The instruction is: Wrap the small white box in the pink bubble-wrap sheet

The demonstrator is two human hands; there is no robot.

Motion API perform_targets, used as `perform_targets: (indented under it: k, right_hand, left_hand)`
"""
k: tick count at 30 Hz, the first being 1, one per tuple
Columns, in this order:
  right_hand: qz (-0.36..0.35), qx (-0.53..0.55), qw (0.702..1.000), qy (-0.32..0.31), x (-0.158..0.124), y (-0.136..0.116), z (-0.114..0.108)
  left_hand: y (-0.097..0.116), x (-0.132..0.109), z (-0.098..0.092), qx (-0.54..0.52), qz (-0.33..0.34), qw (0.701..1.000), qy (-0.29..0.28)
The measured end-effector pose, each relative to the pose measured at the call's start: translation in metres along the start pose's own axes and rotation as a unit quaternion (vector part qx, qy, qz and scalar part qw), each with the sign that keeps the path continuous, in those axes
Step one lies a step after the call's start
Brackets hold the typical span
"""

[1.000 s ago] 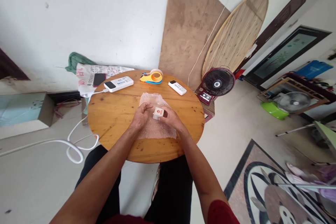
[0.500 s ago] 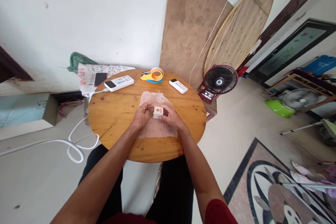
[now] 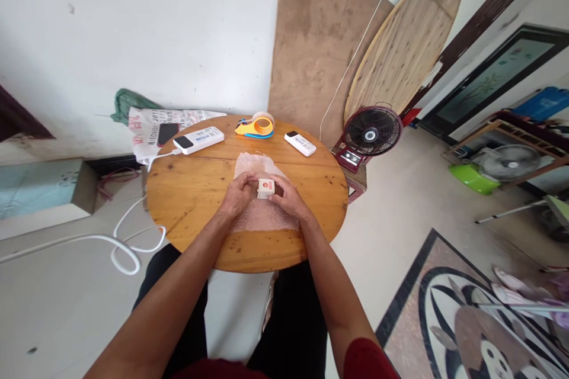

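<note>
1. Small box, white with a round red mark on its face, is pinched between both hands just above the bubble wrap near the middle of the round wooden surface. Its print is too small to read.
2. Far left, a white cable loops on the floor and runs up to a white slab-shaped device. The device has a blue label, which is unreadable.
3. Behind that device, a printed sack lies past the edge with a dark phone on it. The sack's lettering is creased and cannot be made out.
4. Left hand: the fingers are curled round the box's left end, their tips hidden behind it.
5. Right hand: the fingers are closed on the box's right end, covering that side and part of the wrap.
6. Yellow-and-blue tape dispenser: it stands at the far edge, apart from the wrap.
7. White remote: it lies to the dispenser's right, and its label is illegible.
8. Dark floor fan: it stands off the surface at the right.
</note>
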State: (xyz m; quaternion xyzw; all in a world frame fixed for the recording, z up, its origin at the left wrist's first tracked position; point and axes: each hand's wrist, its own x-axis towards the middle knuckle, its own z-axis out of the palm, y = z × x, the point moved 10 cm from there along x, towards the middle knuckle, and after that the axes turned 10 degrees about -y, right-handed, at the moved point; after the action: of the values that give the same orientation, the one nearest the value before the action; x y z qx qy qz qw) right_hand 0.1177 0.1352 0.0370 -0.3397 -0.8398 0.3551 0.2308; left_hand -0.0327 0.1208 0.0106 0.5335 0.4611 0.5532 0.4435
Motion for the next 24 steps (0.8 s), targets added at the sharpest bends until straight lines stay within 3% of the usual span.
perform_targets:
  k: [10,20,24]
  right_hand:
    - [0.011,0.042,0.999,-0.008,0.0,0.007,0.003]
    - [0.021,0.026,0.999,-0.002,-0.001,0.017,0.005]
    - [0.005,0.035,0.999,-0.005,-0.002,0.008,0.003]
  left_hand:
    - [-0.003,-0.001,-0.002,-0.013,-0.02,0.999,0.024]
    - [-0.003,0.0,-0.004,0.022,-0.024,0.999,0.011]
    - [-0.005,-0.001,-0.003,0.028,-0.015,0.999,0.012]
